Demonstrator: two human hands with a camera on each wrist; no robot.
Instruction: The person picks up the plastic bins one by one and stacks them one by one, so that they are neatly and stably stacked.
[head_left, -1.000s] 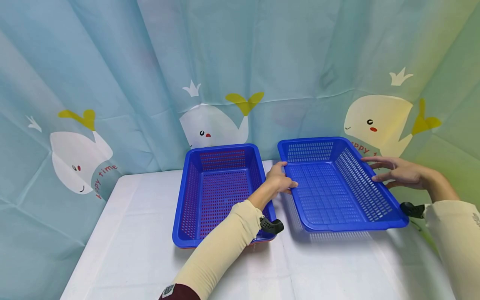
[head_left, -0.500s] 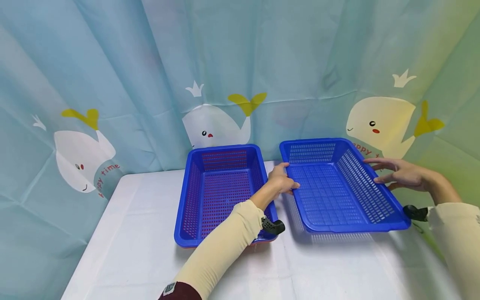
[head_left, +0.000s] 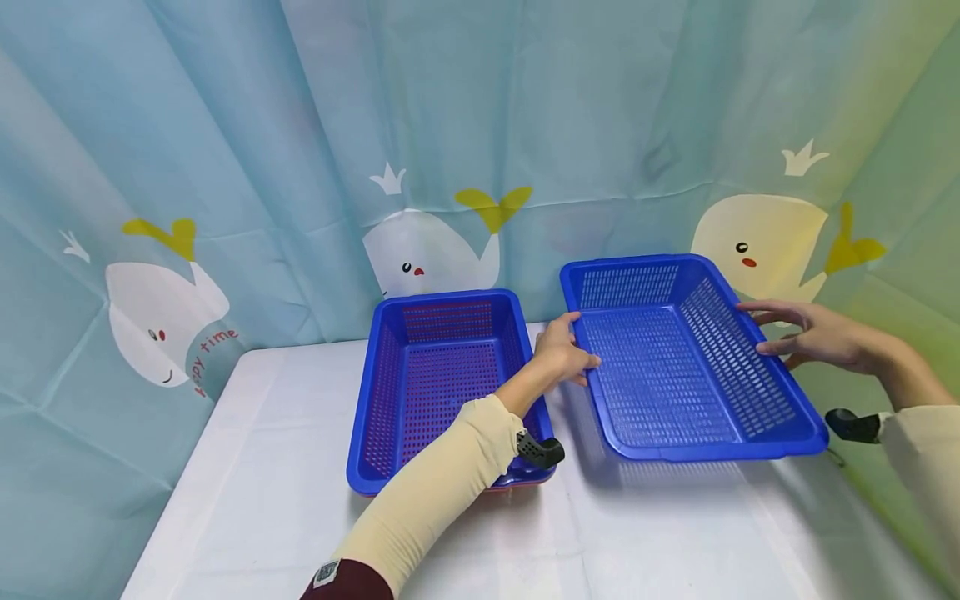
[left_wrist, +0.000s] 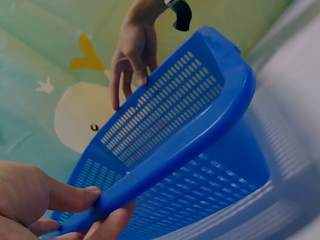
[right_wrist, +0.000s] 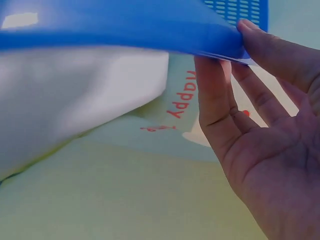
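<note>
A shallow blue plastic basket (head_left: 660, 375) with slotted walls is held by both hands on the right of the head view. My left hand (head_left: 558, 354) pinches its left rim, thumb on top and fingers beneath, as the left wrist view shows. Across from it, my right hand (head_left: 817, 335) grips the right rim between thumb and fingers; in the right wrist view the fingertips (right_wrist: 212, 70) press under the edge. The basket is tilted, its right side higher, and a shadow falls under it. Nothing lies inside.
Left of it, another blue basket (head_left: 363, 400) stands on the white-covered table (head_left: 277, 500), nested in a red one that shows through its holes. My left forearm crosses its near right corner. Behind hangs a blue curtain (head_left: 585, 125) printed with whales; greenish curtain closes the right side.
The held basket has risen a little, its right side most, and shifted slightly right. My right hand has moved up and right with it; the left keeps its grip on the rim.
</note>
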